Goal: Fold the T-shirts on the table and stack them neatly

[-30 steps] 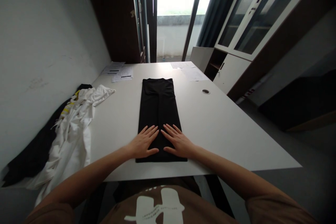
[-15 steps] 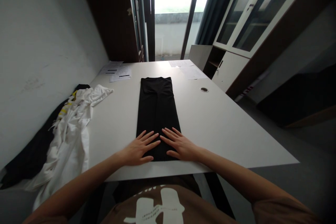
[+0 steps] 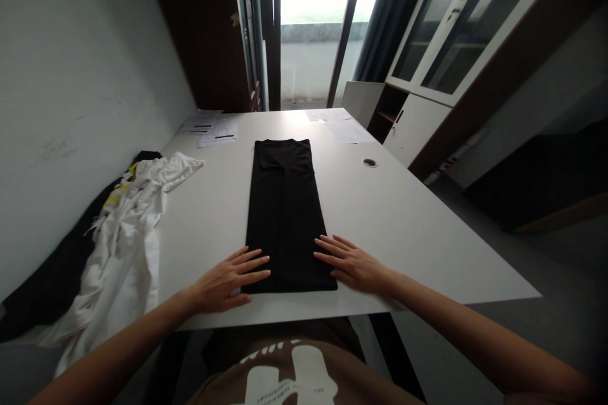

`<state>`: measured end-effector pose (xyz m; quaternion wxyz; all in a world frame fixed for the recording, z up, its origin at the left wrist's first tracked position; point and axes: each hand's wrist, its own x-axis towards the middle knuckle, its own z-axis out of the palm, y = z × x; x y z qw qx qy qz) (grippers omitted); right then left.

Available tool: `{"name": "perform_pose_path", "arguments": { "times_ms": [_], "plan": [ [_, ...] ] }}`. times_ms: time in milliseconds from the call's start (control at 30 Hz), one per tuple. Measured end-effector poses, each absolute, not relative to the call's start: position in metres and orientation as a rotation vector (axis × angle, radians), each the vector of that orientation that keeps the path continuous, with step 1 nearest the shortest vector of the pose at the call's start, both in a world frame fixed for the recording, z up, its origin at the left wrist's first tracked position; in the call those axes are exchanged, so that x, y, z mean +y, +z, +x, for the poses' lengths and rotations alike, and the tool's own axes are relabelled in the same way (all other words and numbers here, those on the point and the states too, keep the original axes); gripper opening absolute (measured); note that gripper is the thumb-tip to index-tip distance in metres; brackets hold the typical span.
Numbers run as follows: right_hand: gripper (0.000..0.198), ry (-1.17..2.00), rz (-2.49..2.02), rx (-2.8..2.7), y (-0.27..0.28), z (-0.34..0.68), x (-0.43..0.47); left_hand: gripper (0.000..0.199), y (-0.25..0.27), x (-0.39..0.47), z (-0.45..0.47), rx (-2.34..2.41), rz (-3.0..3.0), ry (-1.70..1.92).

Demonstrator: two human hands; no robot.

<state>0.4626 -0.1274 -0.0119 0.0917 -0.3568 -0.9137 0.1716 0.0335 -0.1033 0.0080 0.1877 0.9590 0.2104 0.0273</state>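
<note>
A pair of folded black pants (image 3: 287, 215) lies flat and lengthwise on the white table (image 3: 403, 234), its near edge close to the table's front. My left hand (image 3: 227, 280) rests at the lower left edge of the pants, fingers spread, fingertips over the black cloth. On the opposite side, my right hand (image 3: 354, 264) lies with its fingers stretched over the lower right edge. Both palms face down, and neither hand grips the fabric.
White clothing (image 3: 128, 234) lies heaped along the table's left side and hangs over the front, beside a black garment (image 3: 57, 266). Papers (image 3: 217, 133) lie at the far left, more sheets (image 3: 349, 130) at the far right. A round cable hole (image 3: 369, 163) is on the right.
My hands have moved apart, from the middle of the pants' near end out to its left and right edges. The pants lie in the same place.
</note>
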Motion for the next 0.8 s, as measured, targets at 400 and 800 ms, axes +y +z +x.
{"name": "perform_pose_path", "arguments": {
  "times_ms": [400,800],
  "plan": [
    [0.079,0.432,-1.021,-2.714,-0.01,0.458,-0.13,0.087,-0.014,-0.086,0.005,0.97,2.694,0.229],
    [0.076,0.405,-1.0,-2.633,-0.022,0.45,-0.118,0.07,-0.021,-0.074,0.018,0.983,2.653,0.257]
  ]
}}
